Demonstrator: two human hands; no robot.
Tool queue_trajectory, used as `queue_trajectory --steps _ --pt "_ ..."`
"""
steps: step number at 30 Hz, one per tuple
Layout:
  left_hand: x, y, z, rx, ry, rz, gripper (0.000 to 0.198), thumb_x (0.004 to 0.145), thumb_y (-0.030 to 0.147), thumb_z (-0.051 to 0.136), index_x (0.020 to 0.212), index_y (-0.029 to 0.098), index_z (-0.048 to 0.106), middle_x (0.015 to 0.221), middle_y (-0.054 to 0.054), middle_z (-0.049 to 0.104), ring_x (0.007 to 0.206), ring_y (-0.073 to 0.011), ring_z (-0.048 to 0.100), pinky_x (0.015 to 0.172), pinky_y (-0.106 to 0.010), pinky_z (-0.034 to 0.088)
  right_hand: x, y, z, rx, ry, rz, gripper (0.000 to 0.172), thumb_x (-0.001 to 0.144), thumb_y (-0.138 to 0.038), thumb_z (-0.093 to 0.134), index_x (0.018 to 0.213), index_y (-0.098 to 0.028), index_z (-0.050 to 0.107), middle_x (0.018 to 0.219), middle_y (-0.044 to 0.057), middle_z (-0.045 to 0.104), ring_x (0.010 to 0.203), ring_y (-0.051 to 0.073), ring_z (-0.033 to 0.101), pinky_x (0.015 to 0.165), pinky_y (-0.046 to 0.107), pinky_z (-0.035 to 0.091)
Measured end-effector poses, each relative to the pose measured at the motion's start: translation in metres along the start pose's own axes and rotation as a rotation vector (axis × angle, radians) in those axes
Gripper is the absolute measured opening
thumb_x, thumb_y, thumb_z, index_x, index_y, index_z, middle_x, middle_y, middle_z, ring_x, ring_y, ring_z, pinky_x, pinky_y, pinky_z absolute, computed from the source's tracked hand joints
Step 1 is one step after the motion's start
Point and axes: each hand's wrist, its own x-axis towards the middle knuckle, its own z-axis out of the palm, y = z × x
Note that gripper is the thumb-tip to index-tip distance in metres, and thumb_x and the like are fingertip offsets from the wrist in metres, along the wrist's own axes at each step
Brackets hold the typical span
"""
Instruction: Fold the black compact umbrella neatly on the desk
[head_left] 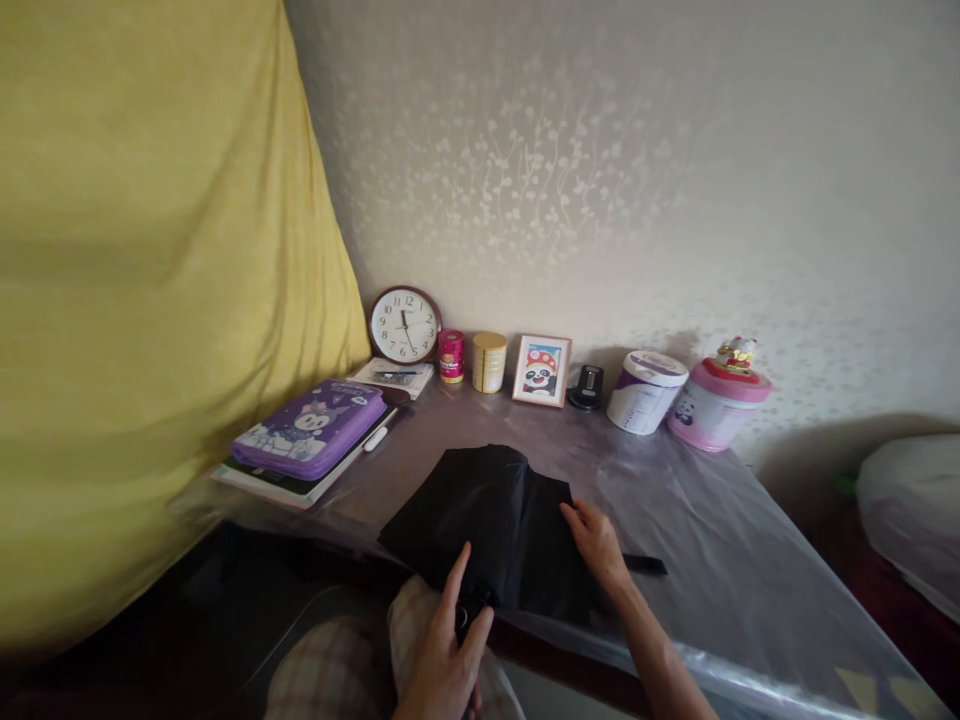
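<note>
A black folding umbrella (480, 510) lies collapsed at the table's front edge, its loose fabric spread in folds. Its handle end points toward me, and my left hand (448, 640) is wrapped around it, with index finger and thumb stretched along the sides. On the right, my right hand (594, 540) pinches the edge of the umbrella's fabric between thumb and fingers. A short black strap (646, 565) sticks out past my right wrist onto the table cover.
The table (675, 520) has a clear plastic cover. Along the wall stand a clock (406, 325), a pink can (451, 357), a yellow tin (489, 362), a panda picture frame (541, 371) and two tubs (646, 393). A purple case (309, 430) lies at left, beside a yellow curtain (150, 250).
</note>
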Motion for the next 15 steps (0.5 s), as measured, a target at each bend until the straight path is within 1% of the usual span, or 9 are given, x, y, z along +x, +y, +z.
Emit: queue_trajectory --steps 5,8,10,12,15 --pt "-0.003 0.001 0.002 0.091 0.017 0.032 0.067 0.081 0.048 0.049 0.14 0.033 0.022 0.05 0.004 0.056 0.031 -0.0114 0.044 0.032 -0.019 0.035 -0.002 -0.003 -0.004 -0.012 -0.028 0.04 0.03 0.08 -0.04 0.044 0.078 -0.018 0.065 0.073 0.005 0.068 0.071 0.022 0.062 0.064 0.029 0.042" --pt "-0.004 0.003 0.002 0.125 0.015 0.023 0.067 0.082 0.047 0.048 0.141 0.031 0.021 0.046 0.004 0.054 0.032 -0.0132 0.047 0.032 -0.019 0.035 0.002 -0.008 -0.004 -0.015 -0.05 0.052 0.033 0.081 -0.041 0.043 0.076 -0.019 0.066 0.07 0.004 0.067 0.071 0.022 0.062 0.065 0.029 0.043" --pt "-0.003 0.003 0.001 0.097 0.003 0.004 0.068 0.081 0.046 0.049 0.141 0.031 0.019 0.046 0.005 0.053 0.032 -0.0131 0.047 0.032 -0.019 0.034 0.004 -0.008 -0.003 -0.014 -0.045 0.059 0.03 0.08 -0.039 0.045 0.072 -0.018 0.066 0.068 0.004 0.066 0.07 0.021 0.062 0.064 0.029 0.043" --pt "-0.001 0.004 0.0 0.045 -0.015 -0.037 0.07 0.08 0.046 0.051 0.141 0.033 0.017 0.046 0.007 0.051 0.03 -0.012 0.045 0.031 -0.018 0.033 0.004 -0.009 -0.005 0.023 -0.045 0.084 0.026 0.077 -0.035 0.048 0.071 -0.018 0.066 0.066 0.003 0.065 0.069 0.02 0.062 0.062 0.027 0.044" --pt "0.002 0.009 -0.003 -0.047 -0.042 -0.077 0.073 0.079 0.044 0.054 0.14 0.035 0.015 0.044 0.01 0.047 0.029 -0.0111 0.043 0.03 -0.017 0.033 0.003 -0.017 -0.01 0.185 -0.12 0.177 0.028 0.076 -0.038 0.05 0.078 -0.016 0.066 0.062 0.001 0.062 0.059 0.017 0.059 0.049 0.024 0.043"
